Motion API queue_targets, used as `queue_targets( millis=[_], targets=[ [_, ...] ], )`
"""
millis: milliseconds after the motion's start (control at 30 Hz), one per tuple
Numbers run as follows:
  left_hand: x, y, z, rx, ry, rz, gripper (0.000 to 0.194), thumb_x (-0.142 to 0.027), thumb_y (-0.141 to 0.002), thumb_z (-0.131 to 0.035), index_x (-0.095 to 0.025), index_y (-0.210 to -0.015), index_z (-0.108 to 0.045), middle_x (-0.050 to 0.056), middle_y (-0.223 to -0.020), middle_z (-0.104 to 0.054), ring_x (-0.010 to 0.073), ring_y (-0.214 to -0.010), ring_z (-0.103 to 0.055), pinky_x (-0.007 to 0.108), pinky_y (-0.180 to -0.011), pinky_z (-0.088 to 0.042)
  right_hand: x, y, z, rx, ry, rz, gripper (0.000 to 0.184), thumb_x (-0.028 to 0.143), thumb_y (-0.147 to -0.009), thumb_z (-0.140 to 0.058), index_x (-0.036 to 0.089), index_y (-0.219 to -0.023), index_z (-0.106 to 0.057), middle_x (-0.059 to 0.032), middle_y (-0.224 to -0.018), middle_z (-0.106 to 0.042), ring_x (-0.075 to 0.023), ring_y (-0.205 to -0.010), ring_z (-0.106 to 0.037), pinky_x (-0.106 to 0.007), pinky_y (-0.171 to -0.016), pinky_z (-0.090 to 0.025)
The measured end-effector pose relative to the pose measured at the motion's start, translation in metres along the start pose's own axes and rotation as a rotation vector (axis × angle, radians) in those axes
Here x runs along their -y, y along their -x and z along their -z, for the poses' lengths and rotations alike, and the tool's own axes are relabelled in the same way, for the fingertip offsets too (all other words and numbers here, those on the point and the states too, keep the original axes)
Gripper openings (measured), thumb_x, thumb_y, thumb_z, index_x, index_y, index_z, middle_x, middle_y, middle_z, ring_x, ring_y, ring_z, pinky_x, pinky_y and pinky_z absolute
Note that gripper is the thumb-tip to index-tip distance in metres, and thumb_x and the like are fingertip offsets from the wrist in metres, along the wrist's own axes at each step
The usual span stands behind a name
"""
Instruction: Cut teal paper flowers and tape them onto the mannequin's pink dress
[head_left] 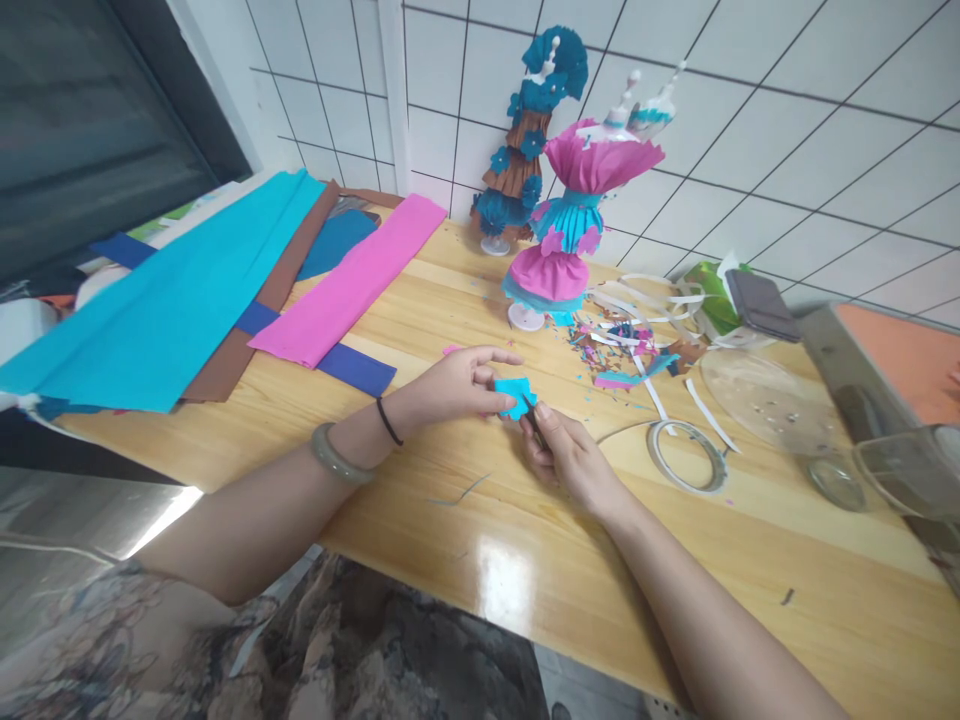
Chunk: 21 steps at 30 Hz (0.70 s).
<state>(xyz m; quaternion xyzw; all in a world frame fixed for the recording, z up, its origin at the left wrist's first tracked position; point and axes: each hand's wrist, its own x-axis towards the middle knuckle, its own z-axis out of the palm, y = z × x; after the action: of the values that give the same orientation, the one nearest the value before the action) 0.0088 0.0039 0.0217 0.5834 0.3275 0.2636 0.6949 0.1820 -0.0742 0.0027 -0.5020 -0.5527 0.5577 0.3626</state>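
Pinched between the thumb and fingers of my left hand [476, 385] is a small turquoise crepe paper piece [516, 397] with a scalloped edge, like a flower. My right hand [559, 445] is closed on a thin dark tool [534, 424], which touches or nearly touches the paper's lower right edge. Most of this tool is hidden by my fingers, so its kind does not show. Both hands are just above the wooden table. A bit of pink paper [451, 350] lies behind my left hand.
Turquoise [172, 290] and pink crepe paper [352, 280] lie at the left. Two paper-dressed figures stand at the back, one pink and turquoise [551, 270], one brown and teal [517, 165]. Paper scraps [622, 340], a tape roll [688, 456] and a glass jar [836, 482] are at the right.
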Motion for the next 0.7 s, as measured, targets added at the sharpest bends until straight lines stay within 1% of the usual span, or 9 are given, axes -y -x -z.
queue_targets(
  millis=[200, 400, 700],
  targets=[
    [-0.0017, 0.0006, -0.0001, -0.002, 0.002, 0.002, 0.060, -0.015, -0.068, -0.069, -0.009, -0.124, -0.047, 0.001, -0.074, -0.064, 0.0099, -0.063, -0.061, 0.024, -0.064, -0.047, 0.0006, 0.0003, -0.0004, -0.003, -0.017, 0.002, 0.044, 0.058, -0.091, -0.037, 0.019, -0.071, -0.042, 0.0080, -0.050, -0.030, -0.0065, -0.040, -0.024, -0.021, -0.037, -0.018],
    [-0.0008, 0.0008, -0.0020, -0.022, -0.028, -0.020, 0.059, -0.016, -0.065, -0.072, -0.011, -0.120, -0.050, -0.001, -0.072, -0.064, 0.0109, -0.064, -0.061, 0.023, -0.063, -0.047, 0.0009, -0.0003, -0.0019, -0.023, -0.049, -0.006, 0.045, 0.060, -0.089, -0.037, 0.019, -0.072, -0.043, 0.0083, -0.050, -0.029, -0.0066, -0.040, -0.025, -0.021, -0.037, -0.019],
    [0.0010, -0.0001, -0.0019, -0.040, -0.027, -0.017, 0.058, -0.017, -0.066, -0.071, -0.011, -0.120, -0.050, -0.003, -0.068, -0.062, 0.0103, -0.061, -0.060, 0.024, -0.062, -0.047, -0.0007, -0.0003, -0.0011, -0.025, -0.067, -0.008, 0.045, 0.061, -0.089, -0.038, 0.019, -0.073, -0.044, 0.0084, -0.050, -0.029, -0.0064, -0.040, -0.023, -0.020, -0.037, -0.018]
  ],
)
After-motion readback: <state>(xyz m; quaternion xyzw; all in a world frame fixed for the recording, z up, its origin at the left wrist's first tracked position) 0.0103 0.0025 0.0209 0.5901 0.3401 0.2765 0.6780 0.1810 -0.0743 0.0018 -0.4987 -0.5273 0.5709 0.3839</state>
